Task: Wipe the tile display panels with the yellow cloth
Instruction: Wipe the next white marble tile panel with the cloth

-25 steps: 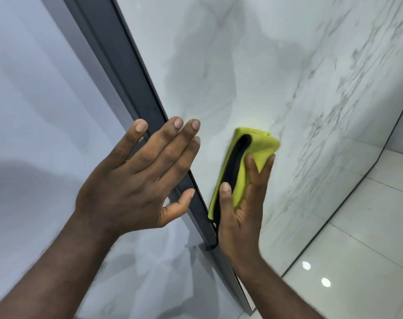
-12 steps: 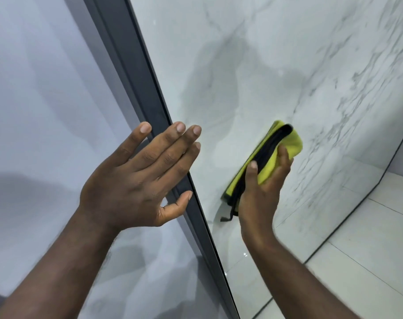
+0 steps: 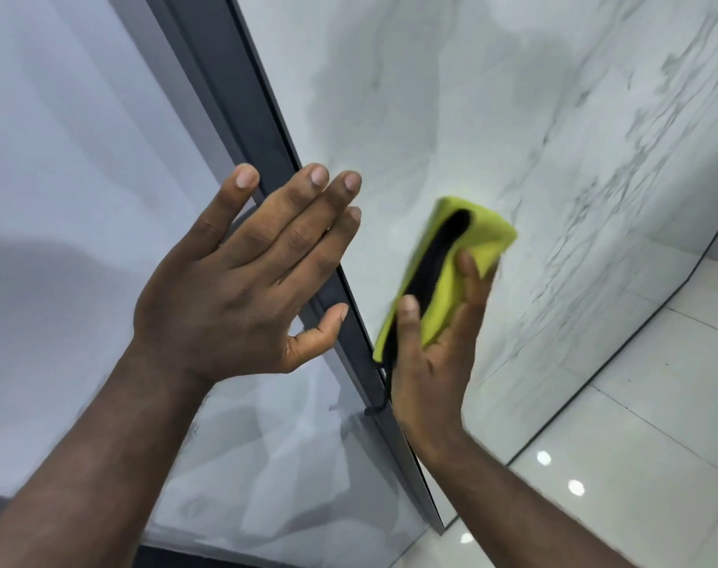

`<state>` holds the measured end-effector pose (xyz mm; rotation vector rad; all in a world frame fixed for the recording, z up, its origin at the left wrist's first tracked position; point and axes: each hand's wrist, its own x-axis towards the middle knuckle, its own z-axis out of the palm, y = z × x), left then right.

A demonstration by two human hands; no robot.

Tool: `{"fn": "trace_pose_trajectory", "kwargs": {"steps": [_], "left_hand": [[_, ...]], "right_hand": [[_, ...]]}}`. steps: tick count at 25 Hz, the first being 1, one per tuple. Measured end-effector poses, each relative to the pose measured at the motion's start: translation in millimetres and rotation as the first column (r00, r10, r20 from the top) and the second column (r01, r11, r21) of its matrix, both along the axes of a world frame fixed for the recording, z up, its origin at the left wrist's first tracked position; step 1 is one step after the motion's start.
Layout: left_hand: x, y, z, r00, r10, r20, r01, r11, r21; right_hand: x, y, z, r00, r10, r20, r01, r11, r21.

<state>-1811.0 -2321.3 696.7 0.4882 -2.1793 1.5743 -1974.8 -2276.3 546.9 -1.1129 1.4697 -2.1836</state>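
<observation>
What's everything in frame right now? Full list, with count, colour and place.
marble-look tile panel: 1, white with grey veins, glossy, upright, right of centre
pale grey tile panel: 1, glossy, upright, left side
frame strip: 1, dark grey, runs diagonally between the two panels
yellow cloth: 1, yellow with black edging, folded, against the marble-look panel beside the strip
floor tiles: several, glossy white, lower right
left hand: 1, flat with straight fingers, across the strip and the grey panel's edge
right hand: 1, grips the cloth from below, thumb on its black edge
</observation>
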Motion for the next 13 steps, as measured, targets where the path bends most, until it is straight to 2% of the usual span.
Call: {"fn": "trace_pose_trajectory", "kwargs": {"steps": [1,2,3,4,5,6,7,10,11,12,13], "left_hand": [[0,0,-1,1.000,-0.004,-0.006,0.004,1.000,0.004],[-1,0,-3,1.000,-0.007,-0.011,0.008,1.000,0.007],[-2,0,-7,1.000,-0.010,-0.020,0.010,1.000,0.010],[-3,1,-9,0.999,-0.007,-0.034,0.008,1.000,0.016],[-3,1,-11,0.999,-0.002,-0.045,0.003,1.000,0.016],[-3,1,-11,0.999,0.003,-0.052,-0.003,1.000,0.005],[-3,1,-10,0.998,0.008,-0.056,-0.008,1.000,-0.008],[-7,2,-13,0.994,0.002,-0.107,-0.002,1.000,0.004],[-11,3,-14,0.989,-0.010,-0.144,0.013,1.000,0.018],[-16,3,-15,0.984,-0.019,-0.176,0.023,0.999,0.023],[-23,3,-14,0.980,-0.027,-0.196,0.032,0.999,0.026]], "right_hand": [[6,5,-11,0.988,0.002,-0.154,-0.010,0.999,-0.050],[11,7,-26,0.974,0.006,-0.228,-0.021,0.998,-0.063],[12,9,-41,0.984,0.018,-0.180,-0.021,1.000,-0.011],[14,10,-50,1.000,0.014,0.010,-0.014,0.996,0.093],[15,13,-49,0.972,0.003,0.236,-0.053,0.977,0.206],[15,13,-43,0.926,-0.008,0.378,-0.102,0.957,0.271],[15,14,-31,0.938,-0.021,0.345,-0.079,0.958,0.274],[19,21,-16,1.000,-0.026,-0.004,0.026,0.998,0.049],[20,21,-21,0.998,-0.033,-0.052,0.036,0.998,0.055],[20,21,-32,0.999,-0.054,0.003,0.053,0.991,0.124],[22,24,-38,0.986,-0.062,0.155,0.025,0.972,0.232]]}}
